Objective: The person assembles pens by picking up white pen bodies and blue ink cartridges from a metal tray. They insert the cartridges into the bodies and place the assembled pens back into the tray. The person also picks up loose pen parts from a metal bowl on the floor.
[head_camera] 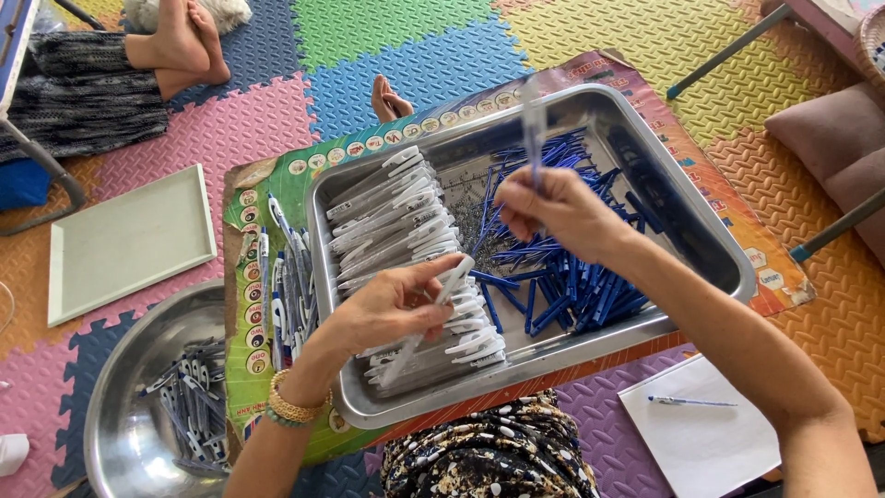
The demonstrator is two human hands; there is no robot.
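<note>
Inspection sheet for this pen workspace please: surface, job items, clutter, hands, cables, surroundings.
Surface: steel tray on a printed board, over coloured foam floor mats.
Job's things: white pen barrels stacked on the tray's left, blue pen parts heaped on its right.
Clutter: finished pens beside the tray; steel bowl with more pens; white tray; paper with a pen.
Grippers: left hand holds a white barrel; right hand holds a clear barrel upright.
Cables: nothing seen.
Surroundings: another person's bare feet, cushion.

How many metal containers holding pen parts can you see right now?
2. A rectangular steel tray sits in the middle under both hands, holding white barrels and blue parts. A round steel bowl sits at lower left with assembled pens, partly cut off by the frame.
</note>
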